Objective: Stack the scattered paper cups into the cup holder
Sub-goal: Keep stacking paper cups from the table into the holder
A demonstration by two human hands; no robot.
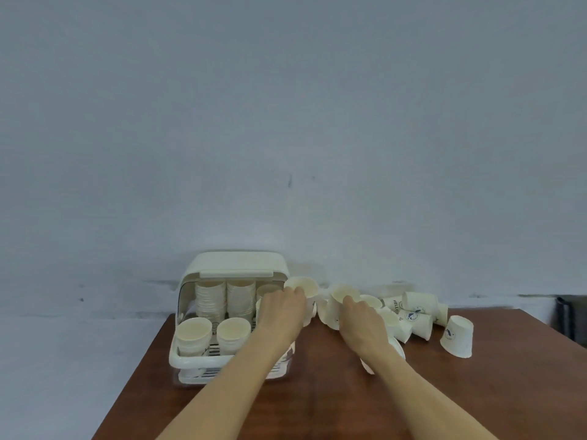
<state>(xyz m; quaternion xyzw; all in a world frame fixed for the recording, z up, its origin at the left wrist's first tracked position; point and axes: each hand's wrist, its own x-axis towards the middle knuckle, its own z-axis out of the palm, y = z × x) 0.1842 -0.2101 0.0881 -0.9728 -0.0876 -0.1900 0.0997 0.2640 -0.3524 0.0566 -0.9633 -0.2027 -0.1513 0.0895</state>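
A cream cup holder point(236, 265) with its lid raised stands at the table's back left. Tall cup stacks point(211, 300) fill its rear and two short stacks point(194, 331) sit at its front. My left hand point(281, 312) grips a paper cup point(303, 285) beside the holder's right side, the cup's mouth facing me. My right hand point(362, 325) holds another cup point(341, 300) by its rim, just right of the first. Several loose cups point(419, 304) lie scattered to the right, one upside down point(457, 336). A further cup point(398, 346) is partly hidden under my right wrist.
The brown wooden table point(317, 392) ends close behind the cups at a pale blue-grey wall point(286, 122). A dark object point(571, 315) stands off the table's far right edge. The table's left edge runs diagonally beside the holder.
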